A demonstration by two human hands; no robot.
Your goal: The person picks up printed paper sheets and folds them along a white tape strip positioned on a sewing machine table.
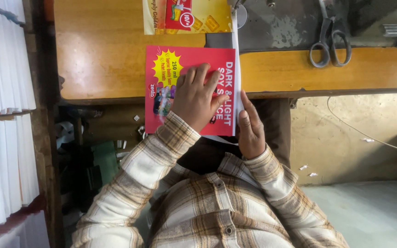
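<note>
- Wooden table (102, 50), orange-brown and worn, fills the upper half of the head view; its near edge runs across the middle, with the person's lap and plaid sleeves below it.
- Stacks of white paper (5, 115) stand in a wall along one side, well apart from the hands. An elbow swung wide that way could, in my judgement, knock them.
- Grey metal machine bed (290, 23) sits at the table's far edge, with a yellow printed sheet (194, 16) beside it. Open wood lies between that sheet and the paper stacks.
- Red printed sheet (189, 87) lies flat, part on the table, part hanging past the near edge over the lap. A white sheet edge (236, 73) shows along one long side, reaching up to the machine.
- Left hand (197, 98) rests palm down on the red sheet, fingers spread, pinning it and not gripping.
- Right hand (250, 131) lies flat just beside the sheet's long edge, fingers straight and together, touching the white margin; it grasps nothing.
- Likely risk: the overhanging part could sag or slide off if the pressing hand lifts, and the layered edges could slip out of line.
- Black-handled scissors (331, 43) lie on the far side, near the machine; the right hand has bare wood to move across before reaching them.
</note>
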